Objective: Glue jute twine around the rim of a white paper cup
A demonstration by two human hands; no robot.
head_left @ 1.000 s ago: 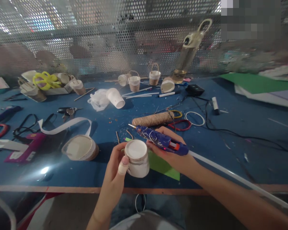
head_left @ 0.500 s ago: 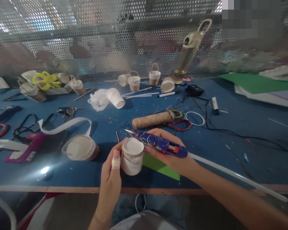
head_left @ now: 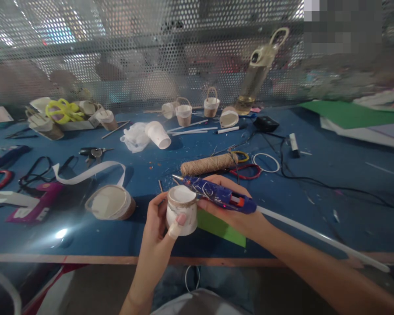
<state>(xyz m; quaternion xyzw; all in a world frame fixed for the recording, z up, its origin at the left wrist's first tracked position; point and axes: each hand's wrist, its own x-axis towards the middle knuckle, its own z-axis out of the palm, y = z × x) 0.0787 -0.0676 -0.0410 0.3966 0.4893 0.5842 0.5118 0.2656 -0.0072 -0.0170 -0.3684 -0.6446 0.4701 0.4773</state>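
My left hand point(head_left: 162, 232) grips a small white paper cup point(head_left: 187, 221), base up, with a band of twine near its upper end. A bandage wraps the thumb, which lies across the cup's side. In my right hand point(head_left: 231, 210) is a blue hot glue gun point(head_left: 216, 192), its nozzle pointing left above the far edge of the cup. A long white glue stick point(head_left: 302, 227) runs out of the gun's back end. Behind the gun lies a roll of brown twine point(head_left: 208, 164). A green paper sheet point(head_left: 219, 227) lies under my right hand.
To the left stands a twine-trimmed cup point(head_left: 111, 202) beside a white ribbon point(head_left: 88, 172) and a purple tool point(head_left: 36, 202). Small handled baskets point(head_left: 184, 114) line the back near a tall bottle point(head_left: 254, 74). Red-handled scissors point(head_left: 249, 171) and a black cable point(head_left: 315, 181) lie right of the twine.
The cup has tipped, its upper face turning away from me. My left thumb has shifted right across its side. The glue gun has barely moved.
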